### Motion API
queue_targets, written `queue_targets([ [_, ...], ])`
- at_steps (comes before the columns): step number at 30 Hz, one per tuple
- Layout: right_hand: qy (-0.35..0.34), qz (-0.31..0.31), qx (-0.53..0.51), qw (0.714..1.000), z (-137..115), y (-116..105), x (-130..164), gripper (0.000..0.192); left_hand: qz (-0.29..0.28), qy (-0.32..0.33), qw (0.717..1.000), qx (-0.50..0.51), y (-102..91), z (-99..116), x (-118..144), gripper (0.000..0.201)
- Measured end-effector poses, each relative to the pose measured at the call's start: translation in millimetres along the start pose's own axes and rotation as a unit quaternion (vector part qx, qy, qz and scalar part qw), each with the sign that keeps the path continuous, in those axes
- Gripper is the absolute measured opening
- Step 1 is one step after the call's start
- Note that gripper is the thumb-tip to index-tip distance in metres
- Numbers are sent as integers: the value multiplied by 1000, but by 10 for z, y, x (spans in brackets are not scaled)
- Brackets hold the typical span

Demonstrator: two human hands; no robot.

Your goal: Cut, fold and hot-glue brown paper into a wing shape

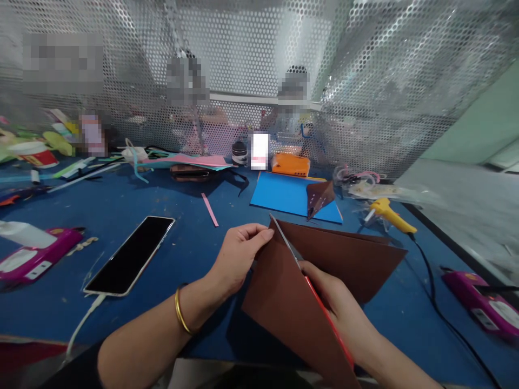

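The brown sheet [292, 292] lies low in the middle of the blue table [170, 248], and I give all places from it. Far to its left, at the table edge, is a magenta tool [34, 259]. Nearer on the left lies a black phone [130, 254] with a white cable. The left hand [239, 256], with a gold bangle [181, 312] on the wrist, is closed on the upper left edge of the sheet, thumb and fingers pinching it. The right hand [336, 302] is partly behind the sheet; it holds scissors [302, 270] with a red handle, the blade along the fold. Behind the sheet is a blue sheet [284, 197] with a small brown cone [318, 197] on it. To the right behind lies a yellow glue gun [389, 213]. Far right is a second magenta tool [482, 302].
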State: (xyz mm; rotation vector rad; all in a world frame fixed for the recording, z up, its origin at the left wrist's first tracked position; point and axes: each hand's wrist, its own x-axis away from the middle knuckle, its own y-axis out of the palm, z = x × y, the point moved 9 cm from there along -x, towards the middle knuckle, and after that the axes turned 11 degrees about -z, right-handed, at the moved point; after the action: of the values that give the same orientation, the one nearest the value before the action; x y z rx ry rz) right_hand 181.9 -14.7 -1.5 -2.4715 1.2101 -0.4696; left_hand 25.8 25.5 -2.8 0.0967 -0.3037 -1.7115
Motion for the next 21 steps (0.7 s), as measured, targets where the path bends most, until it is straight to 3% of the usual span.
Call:
queue_targets([
  [7,26,0,-2,1000,57,26,-62,37,2,-19,1000,15,-16,-37,-32,23],
  [12,26,22,-83,996,145,-19,-139,31,23,-34,999,35,-112,-76,-97,23],
  [17,20,149,-191,970,229,-349,21,55,85,-2,994,70,-463,38,-210,21],
  [21,63,201,-142,967,368,-668,284,67,157,38,984,80,-877,148,-315,19],
])
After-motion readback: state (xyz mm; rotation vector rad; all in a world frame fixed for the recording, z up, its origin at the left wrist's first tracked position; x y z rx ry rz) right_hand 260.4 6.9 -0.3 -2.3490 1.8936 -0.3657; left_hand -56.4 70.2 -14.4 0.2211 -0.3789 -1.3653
